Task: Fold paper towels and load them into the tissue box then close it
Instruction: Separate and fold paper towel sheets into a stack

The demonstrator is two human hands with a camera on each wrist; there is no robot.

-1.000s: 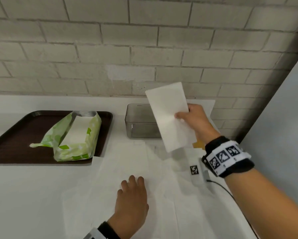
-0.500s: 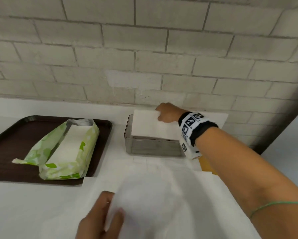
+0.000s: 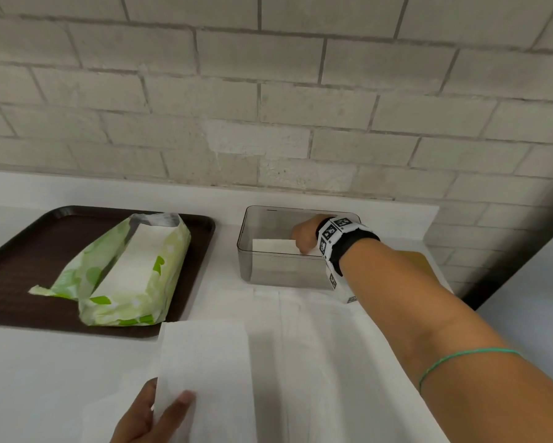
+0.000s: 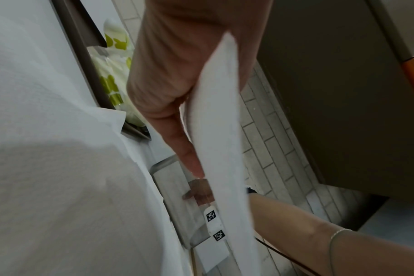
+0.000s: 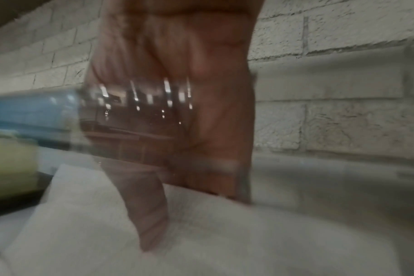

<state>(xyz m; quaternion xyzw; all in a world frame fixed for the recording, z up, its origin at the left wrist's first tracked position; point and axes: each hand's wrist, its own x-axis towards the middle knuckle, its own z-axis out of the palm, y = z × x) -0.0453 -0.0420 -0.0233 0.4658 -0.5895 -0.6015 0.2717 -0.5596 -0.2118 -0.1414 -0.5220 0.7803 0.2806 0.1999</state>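
The clear grey tissue box (image 3: 268, 278) stands open on the white counter near the brick wall. My right hand (image 3: 302, 239) reaches down inside it and holds a folded paper towel (image 3: 273, 246) at its right end; in the right wrist view the thumb lies on this folded towel (image 5: 225, 233). At the bottom edge my left hand (image 3: 160, 410) pinches the near corner of another white paper towel (image 3: 205, 362), thumb on top. In the left wrist view that towel (image 4: 225, 149) hangs edge-on beside my fingers (image 4: 177, 121).
Several unfolded sheets (image 3: 316, 340) lie spread on the counter in front of the box. A dark brown tray (image 3: 19, 251) at the left carries an opened green-patterned towel pack (image 3: 134, 276). A tan flat piece (image 3: 417, 259) peeks out behind my right forearm.
My right hand carried the folded towel from above the counter to the box and lowered it inside. My left hand went from lying flat on the sheets to lifting one.
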